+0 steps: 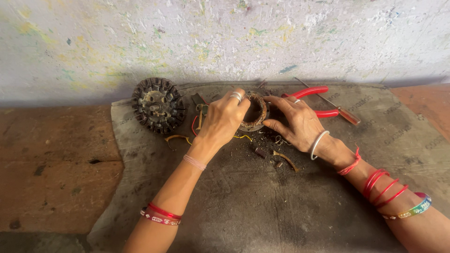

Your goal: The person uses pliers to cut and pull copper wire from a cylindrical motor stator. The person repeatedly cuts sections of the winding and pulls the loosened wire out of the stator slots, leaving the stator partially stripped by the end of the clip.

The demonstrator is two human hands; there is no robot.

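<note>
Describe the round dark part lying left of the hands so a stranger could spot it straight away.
Start at the grey mat spread on the floor against the paint-flecked wall. At its far left corner, just left of the left hand, lies a stator core. It is a flat, dark, rusty disc with slotted teeth round its rim, unlike the copper-wound ring the hands hold.

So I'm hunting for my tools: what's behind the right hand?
Behind the right hand lie red-handled pliers and a screwdriver on the grey mat. The hand covers the pliers' jaws, so they can't be seen.

left hand [220, 121]: fingers curled, palm down | right hand [296, 122]: fingers spread | forearms converge
</note>
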